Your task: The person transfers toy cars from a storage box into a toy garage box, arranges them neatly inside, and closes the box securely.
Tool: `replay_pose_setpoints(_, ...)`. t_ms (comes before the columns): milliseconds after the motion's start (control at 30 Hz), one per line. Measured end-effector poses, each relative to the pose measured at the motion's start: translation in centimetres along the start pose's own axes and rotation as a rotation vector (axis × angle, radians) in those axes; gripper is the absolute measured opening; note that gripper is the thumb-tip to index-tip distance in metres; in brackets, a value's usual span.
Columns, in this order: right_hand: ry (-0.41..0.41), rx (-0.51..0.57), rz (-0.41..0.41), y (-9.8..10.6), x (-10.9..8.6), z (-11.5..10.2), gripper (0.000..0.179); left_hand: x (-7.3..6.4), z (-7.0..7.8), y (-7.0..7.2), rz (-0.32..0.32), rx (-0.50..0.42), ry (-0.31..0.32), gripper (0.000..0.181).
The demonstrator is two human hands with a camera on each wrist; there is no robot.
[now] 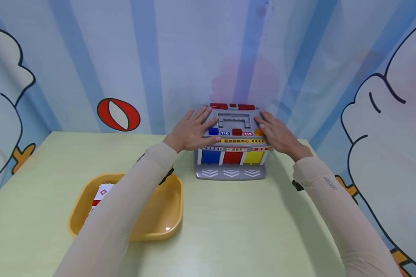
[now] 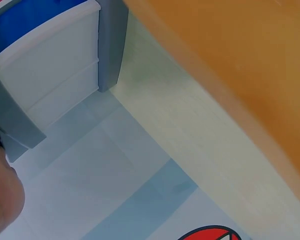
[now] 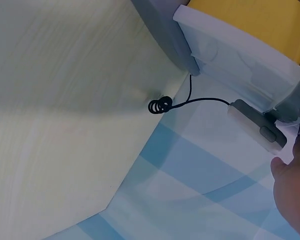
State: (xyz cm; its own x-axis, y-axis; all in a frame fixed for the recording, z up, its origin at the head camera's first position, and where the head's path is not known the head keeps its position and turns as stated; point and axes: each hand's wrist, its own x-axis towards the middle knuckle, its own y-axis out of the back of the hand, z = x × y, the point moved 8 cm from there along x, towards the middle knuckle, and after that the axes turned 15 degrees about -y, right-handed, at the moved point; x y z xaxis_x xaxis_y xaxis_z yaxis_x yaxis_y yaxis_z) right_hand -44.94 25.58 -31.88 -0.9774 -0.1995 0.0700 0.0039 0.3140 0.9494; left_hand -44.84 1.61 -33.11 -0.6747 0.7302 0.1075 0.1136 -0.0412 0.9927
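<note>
A grey toy garage (image 1: 235,141) with a blue, a red and a yellow door stands against the back curtain in the head view. My left hand (image 1: 194,130) rests on the left part of its top, fingers spread. On the right edge of the roof lies my right hand (image 1: 277,134), its fingers stretched forward. Between them show the fold-down handle (image 1: 234,121) and red lights along the back. The right wrist view shows a small handset (image 3: 260,127) with a coiled black cord on the garage's side, close to my right hand.
An orange-yellow tray (image 1: 179,200) sits at the left front, partly covered by my left sleeve. Inside it lies a white item (image 1: 104,191) with red markings. A blue-striped curtain (image 1: 190,57) with cartoon figures borders the pale green table (image 1: 228,231).
</note>
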Motion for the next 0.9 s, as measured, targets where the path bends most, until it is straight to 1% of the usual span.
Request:
replay_pose_setpoints(133,0.014,0.011,-0.014,-0.09,-0.18,0.35,0.055,0.06,0.10,-0.22,0.002,-0.029,-0.002,0.083)
replay_pose_setpoints(267,0.018,-0.005,-0.019,-0.09,-0.06,0.36,0.056,0.03,-0.02,-0.19,0.002,-0.043,0.002,0.083)
replay_pose_setpoints(567,0.006,-0.040,-0.002,-0.18,-0.17,0.54,0.056,0.22,-0.02,-0.18,-0.007,-0.040,-0.002,0.083)
replay_pose_setpoints(767,0.000,-0.033,0.017,-0.20,-0.10,0.43,0.057,0.17,-0.07,0.12,0.012,-0.039,-0.002,0.082)
replay_pose_setpoints(900,-0.013,-0.026,0.017,-0.48,-0.15,0.58,0.057,0.17,-0.01,-0.07,0.008,-0.040,-0.002,0.082)
